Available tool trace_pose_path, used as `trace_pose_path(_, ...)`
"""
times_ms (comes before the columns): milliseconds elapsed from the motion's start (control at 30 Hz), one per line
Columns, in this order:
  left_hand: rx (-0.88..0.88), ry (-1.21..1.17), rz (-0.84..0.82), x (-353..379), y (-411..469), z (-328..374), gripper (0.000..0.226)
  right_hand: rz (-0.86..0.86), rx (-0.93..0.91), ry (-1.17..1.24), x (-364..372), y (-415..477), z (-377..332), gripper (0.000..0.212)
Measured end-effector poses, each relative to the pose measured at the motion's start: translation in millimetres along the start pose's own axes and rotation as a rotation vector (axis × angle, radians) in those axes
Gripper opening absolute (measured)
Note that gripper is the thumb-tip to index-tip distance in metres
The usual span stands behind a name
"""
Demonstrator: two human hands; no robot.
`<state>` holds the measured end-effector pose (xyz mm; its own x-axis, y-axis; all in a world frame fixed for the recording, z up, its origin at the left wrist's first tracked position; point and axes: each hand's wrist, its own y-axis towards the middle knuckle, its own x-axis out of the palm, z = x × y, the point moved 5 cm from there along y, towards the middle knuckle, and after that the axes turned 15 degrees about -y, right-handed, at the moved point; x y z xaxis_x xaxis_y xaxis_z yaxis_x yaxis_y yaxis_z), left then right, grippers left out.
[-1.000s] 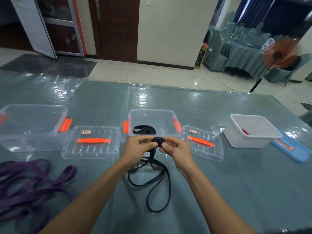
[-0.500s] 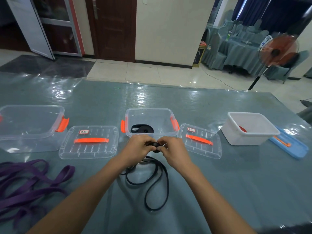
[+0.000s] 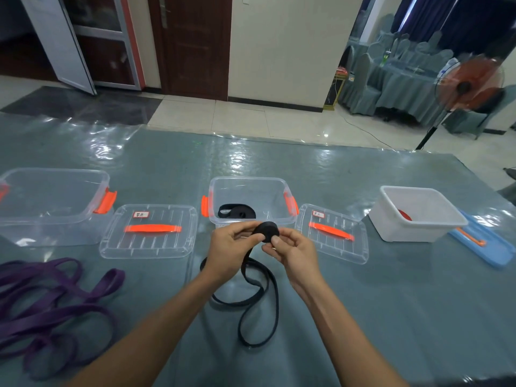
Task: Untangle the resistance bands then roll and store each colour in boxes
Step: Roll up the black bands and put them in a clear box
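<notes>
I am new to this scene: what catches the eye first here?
The left hand and right hand pinch a half-rolled black rubber band at the centre, its loose loop trailing on the grey-green table. A tangle of purple elastic bands lies at the near left.

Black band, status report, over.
Left hand, right hand pinching the roll. Tail loose on table. Middle box open, nothing blocking.

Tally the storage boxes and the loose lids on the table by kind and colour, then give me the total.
Clear boxes: 2
White box: 1
Clear lids: 2
Blue lid: 1
Total: 6
</notes>
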<state>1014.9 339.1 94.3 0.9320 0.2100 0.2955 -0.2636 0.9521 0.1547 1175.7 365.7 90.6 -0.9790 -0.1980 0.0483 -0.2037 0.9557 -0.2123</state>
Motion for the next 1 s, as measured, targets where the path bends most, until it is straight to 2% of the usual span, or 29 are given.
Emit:
trace_pose_path(67,-0.009,0.018,0.012,-1.9,-0.8,-2.2,0.030,-0.016,0.028,0.058,2.9,-1.2,6.1,0.014)
trace_pose_path(100,-0.002,0.052,0.002,-3.8,-1.2,-1.9,0.029,-0.026,0.008,0.002,3.2,-2.2,6.1,0.015)
trace_pose_path(133,0.018,0.105,-0.019,-5.6,-1.4,-0.2,0.029,-0.024,-0.049,-0.154,0.7,-2.2,3.6,0.018)
trace_pose_path(233,0.137,0.333,-0.170,-5.7,0.2,9.5,0.027,0.014,-0.387,-0.913,-5.6,0.2,-14.7,0.023)
trace_pose_path(267,0.182,0.400,-0.241,-1.9,0.3,12.9,0.026,-0.013,-0.458,-1.054,-3.2,0.0,-19.1,0.022)
trace_pose_path(300,0.209,0.441,-0.297,1.9,0.3,15.7,0.026,-0.044,-0.474,-1.074,-0.8,-1.0,-23.1,0.020)
trace_pose_path(367,0.211,0.431,-0.320,6.5,0.2,18.9,0.026,-0.061,-0.443,-0.958,-0.8,-2.5,-25.9,0.020)
trace_pose_path(467,0.139,0.270,-0.169,1.4,-1.7,16.0,0.028,0.007,-0.269,-0.574,-7.1,-1.6,-22.2,0.027)
trace_pose_path(533,0.073,0.140,-0.098,-1.3,-3.8,10.8,0.029,0.002,-0.156,-0.312,-5.6,-3.5,-15.6,0.023)
trace_pose_path(633,0.051,0.116,-0.075,-1.0,-4.7,8.0,0.029,-0.028,-0.078,-0.131,-1.2,-9.2,-4.7,0.019)
trace_pose_path(700,0.088,0.218,-0.106,-2.0,-3.7,10.4,0.028,-0.023,-0.125,-0.260,-3.1,-11.0,-4.2,0.021)
trace_pose_path(800,0.187,0.410,-0.249,1.3,-2.3,16.1,0.026,0.035,-0.389,-0.915,-8.1,-8.3,-16.4,0.025)
trace_pose_path(833,0.187,0.416,-0.275,2.9,-1.6,16.9,0.026,0.017,-0.435,-1.013,-7.3,-7.5,-19.2,0.025)
trace_pose_path(900,0.141,0.350,-0.238,4.1,-1.9,17.9,0.029,-0.017,-0.389,-0.879,-7.1,-7.2,-23.0,0.032)
trace_pose_path(1000,0.052,0.145,-0.161,5.5,-4.5,14.6,0.035,0.018,-0.222,-0.442,-13.2,-4.4,-19.5,0.038)
